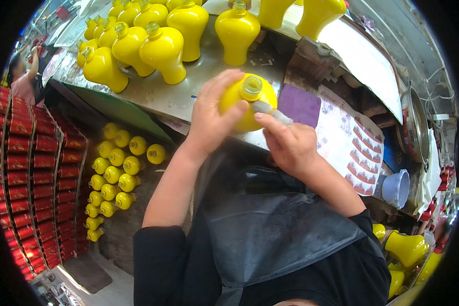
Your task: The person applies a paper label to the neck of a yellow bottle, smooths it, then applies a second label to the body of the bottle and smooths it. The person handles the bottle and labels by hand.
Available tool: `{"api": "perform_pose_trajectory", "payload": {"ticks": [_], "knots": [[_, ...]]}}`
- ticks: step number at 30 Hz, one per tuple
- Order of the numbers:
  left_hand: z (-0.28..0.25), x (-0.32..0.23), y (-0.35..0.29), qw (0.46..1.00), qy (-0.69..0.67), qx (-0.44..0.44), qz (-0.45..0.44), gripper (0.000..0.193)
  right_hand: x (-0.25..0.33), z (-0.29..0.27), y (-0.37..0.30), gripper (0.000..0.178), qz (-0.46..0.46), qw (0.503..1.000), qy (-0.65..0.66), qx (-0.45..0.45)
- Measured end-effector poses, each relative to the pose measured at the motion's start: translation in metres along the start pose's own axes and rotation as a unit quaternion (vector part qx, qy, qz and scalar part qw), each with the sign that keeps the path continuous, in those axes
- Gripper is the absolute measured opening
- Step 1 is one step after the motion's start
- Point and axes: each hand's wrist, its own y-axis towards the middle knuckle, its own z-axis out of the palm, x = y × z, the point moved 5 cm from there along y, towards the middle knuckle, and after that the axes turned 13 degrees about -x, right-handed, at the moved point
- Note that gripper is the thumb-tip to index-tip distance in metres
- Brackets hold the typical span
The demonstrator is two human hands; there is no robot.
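Observation:
A glossy yellow bottle (246, 123) with a clear glass mouth stands in front of me at the workbench's near edge. My left hand (215, 109) is wrapped around its left side, the thumb lying across the shoulder. In my right hand (292, 146) is a small pale grey-white flat piece (276, 113), its rounded end against the bottle's shoulder below the neck. Whether it is a scraper or a soft strip I cannot make out. The bottle's underside and my left fingertips are hidden.
Several yellow bottles (160, 53) crowd the metal bench (201, 76). Right of my hands lie a purple pad (299, 106) and a printed decal sheet (364, 148). A pale bucket (396, 187) stands beyond. More yellow bottles (110, 192) fill the floor beside stacked red boxes (28, 188). A person (23, 84) stands far left.

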Motion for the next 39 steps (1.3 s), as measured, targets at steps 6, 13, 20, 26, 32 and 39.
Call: {"api": "perform_pose_trajectory", "payload": {"ticks": [6, 13, 20, 26, 32, 39], "knots": [[0.007, -0.005, -0.005, 0.998, 0.015, -0.049, -0.041, 0.052, -0.030, -0.003, 0.006, 0.032, 0.383, 0.892, 0.239, -0.004], [0.008, -0.010, -0.007, 0.995, 0.027, -0.081, -0.055, 0.058, -0.054, 0.015, 0.075, 0.045, 0.389, 0.849, 0.306, 0.186], [0.005, -0.015, -0.007, 0.994, 0.053, -0.097, -0.002, 0.058, -0.056, 0.041, 0.107, 0.047, 0.258, 0.875, 0.285, 0.294], [0.002, -0.010, -0.006, 0.991, 0.096, -0.057, 0.075, 0.056, -0.059, 0.018, 0.082, 0.033, 0.319, 0.882, 0.268, 0.218], [-0.002, -0.009, -0.007, 0.989, 0.110, -0.008, 0.095, 0.059, -0.029, -0.011, 0.036, 0.024, 0.061, 0.997, 0.033, 0.027], [-0.001, -0.007, -0.005, 0.993, 0.069, 0.002, 0.092, 0.065, 0.011, 0.005, 0.021, 0.050, -0.100, 0.990, -0.030, 0.099]]}}
